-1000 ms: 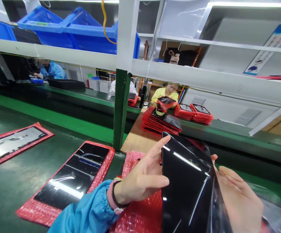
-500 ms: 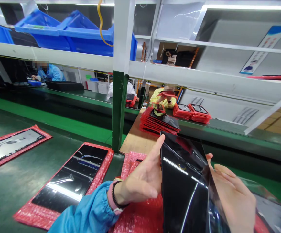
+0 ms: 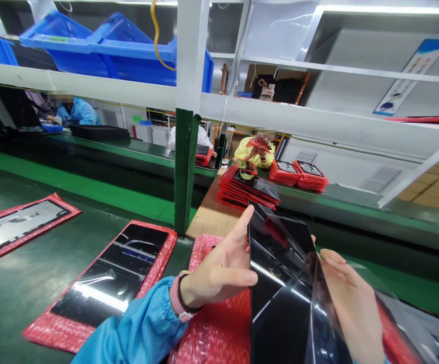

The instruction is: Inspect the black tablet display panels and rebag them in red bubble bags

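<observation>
A glossy black screen panel (image 3: 280,283) is held up at a slant in front of me. My left hand (image 3: 221,270) grips its left edge, thumb on the front face and the other fingers partly hidden behind. At the right edge, my right hand (image 3: 351,298) is closed around the side, its fingertips mostly out of sight. Clear film (image 3: 327,313) lies loose over the panel's right part, bending away near that hand. Beneath the panel is red bubble wrap (image 3: 215,323). Another black screen panel (image 3: 109,275) lies on a red bubble-wrap bag to the left.
A silver-backed panel (image 3: 18,227) on red wrap lies far left. Beyond my hands, a stack of red-wrapped panels (image 3: 247,187) stands on a wooden board (image 3: 213,215). A green-and-white post (image 3: 185,172) rises ahead, with blue bins (image 3: 128,55) on a shelf. Several co-workers sit beyond.
The panel and both hands have shifted slightly left. My left thumb has moved onto the panel's front edge, and my right hand has come closer to the panel.
</observation>
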Demonstrator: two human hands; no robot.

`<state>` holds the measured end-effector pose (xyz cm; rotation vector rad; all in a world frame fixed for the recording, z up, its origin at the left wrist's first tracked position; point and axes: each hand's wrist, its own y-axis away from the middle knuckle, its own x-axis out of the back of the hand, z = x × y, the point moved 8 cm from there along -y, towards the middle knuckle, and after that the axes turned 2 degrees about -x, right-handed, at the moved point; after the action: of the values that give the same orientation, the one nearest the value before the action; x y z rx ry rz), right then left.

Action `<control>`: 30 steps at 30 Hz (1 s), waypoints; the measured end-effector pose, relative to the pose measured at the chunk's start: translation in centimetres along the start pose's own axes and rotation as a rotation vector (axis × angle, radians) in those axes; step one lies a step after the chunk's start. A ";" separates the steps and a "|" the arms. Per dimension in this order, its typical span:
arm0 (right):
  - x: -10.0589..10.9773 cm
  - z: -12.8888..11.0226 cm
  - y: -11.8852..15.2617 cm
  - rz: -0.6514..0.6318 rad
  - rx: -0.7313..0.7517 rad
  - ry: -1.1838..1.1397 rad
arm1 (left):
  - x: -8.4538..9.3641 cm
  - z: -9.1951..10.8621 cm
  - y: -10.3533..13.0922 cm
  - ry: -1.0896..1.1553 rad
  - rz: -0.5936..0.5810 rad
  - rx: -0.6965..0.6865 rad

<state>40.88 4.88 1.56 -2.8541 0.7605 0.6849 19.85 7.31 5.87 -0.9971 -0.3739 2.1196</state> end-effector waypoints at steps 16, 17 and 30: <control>-0.9 5.9 0.4 -0.097 -0.219 0.230 | 6.7 1.1 4.0 -0.359 0.357 0.225; -0.5 6.8 0.5 -0.092 -0.221 0.249 | 8.3 1.3 5.6 -0.486 0.433 0.276; -1.0 10.1 4.4 -0.185 -0.031 0.366 | 7.3 -1.3 17.3 -0.461 0.521 0.912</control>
<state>33.90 3.66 -6.98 -3.0666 0.5150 0.1525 8.98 0.92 -8.18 -0.0565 0.6776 2.5525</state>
